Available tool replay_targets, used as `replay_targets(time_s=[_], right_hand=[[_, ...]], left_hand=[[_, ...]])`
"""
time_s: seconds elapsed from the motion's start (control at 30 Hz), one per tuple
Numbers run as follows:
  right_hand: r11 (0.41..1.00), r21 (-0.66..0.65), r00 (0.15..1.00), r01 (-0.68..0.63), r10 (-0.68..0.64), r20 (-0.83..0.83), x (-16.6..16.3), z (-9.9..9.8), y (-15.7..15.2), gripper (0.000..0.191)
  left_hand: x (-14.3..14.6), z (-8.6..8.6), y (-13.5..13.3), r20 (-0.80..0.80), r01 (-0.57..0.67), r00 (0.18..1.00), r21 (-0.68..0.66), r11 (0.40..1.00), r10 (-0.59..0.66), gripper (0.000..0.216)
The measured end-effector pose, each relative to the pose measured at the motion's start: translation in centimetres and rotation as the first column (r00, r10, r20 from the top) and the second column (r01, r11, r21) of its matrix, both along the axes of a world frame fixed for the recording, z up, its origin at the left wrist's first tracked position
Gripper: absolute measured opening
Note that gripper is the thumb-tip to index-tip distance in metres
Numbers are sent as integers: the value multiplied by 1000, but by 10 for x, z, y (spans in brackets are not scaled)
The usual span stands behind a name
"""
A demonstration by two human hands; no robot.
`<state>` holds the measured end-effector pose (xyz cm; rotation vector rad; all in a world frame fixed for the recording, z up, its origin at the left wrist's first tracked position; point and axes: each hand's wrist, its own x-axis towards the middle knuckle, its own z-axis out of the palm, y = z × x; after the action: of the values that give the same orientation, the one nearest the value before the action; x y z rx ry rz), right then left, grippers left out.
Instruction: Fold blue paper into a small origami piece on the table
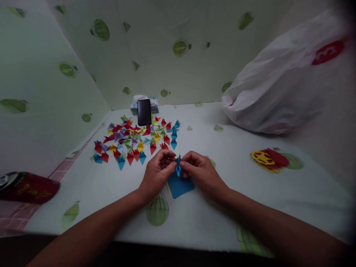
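Observation:
A small blue folded-paper piece (178,167) with a pointed top is held upright between my two hands. My left hand (161,167) pinches its left side between thumb and fingers. On its other side my right hand (197,167) pinches it the same way. Beneath them a stack of square paper sheets (180,189) lies on the table, blue on top with a yellow edge showing at the left. Past my left hand spreads a crowd of folded paper pieces (136,154) in red, blue, yellow, green and purple.
A dark phone (144,112) leans against a tissue box (154,106) at the back. Far right stands a large white plastic bag (267,81), with yellow and red cut-out shapes (264,158) in front. A red can (30,187) is at the left edge.

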<state>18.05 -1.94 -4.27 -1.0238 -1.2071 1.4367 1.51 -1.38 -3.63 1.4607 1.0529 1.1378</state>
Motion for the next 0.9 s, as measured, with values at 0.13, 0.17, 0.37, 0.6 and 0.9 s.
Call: replay_targets(time_s=[0.13,0.17,0.37,0.6,0.9], right_hand=[[1000,1,1000,6,-6,10,-1,-2,-1,18],[1000,-4,1000,7,-7,14,-1,-2,-1,18],[1000,-14,998,7,-6,55,-2,-1,-1,21],[1000,2,997,13,-13,75,-2,0,-2,20],[1000,3,997,-1,1,74,-1,-2,-2,20]], left_hand=[[1,0,-1,-4,-16,1000,0,1000,16,17],[1,1,-1,-12,-20,1000,5,1000,20,16],[2,1,-2,-31,-34,999,12,999,34,16],[0,2,0,-2,-22,1000,-21,1000,21,17],[-3,7,4,-67,-11,998,-54,998,7,15]])
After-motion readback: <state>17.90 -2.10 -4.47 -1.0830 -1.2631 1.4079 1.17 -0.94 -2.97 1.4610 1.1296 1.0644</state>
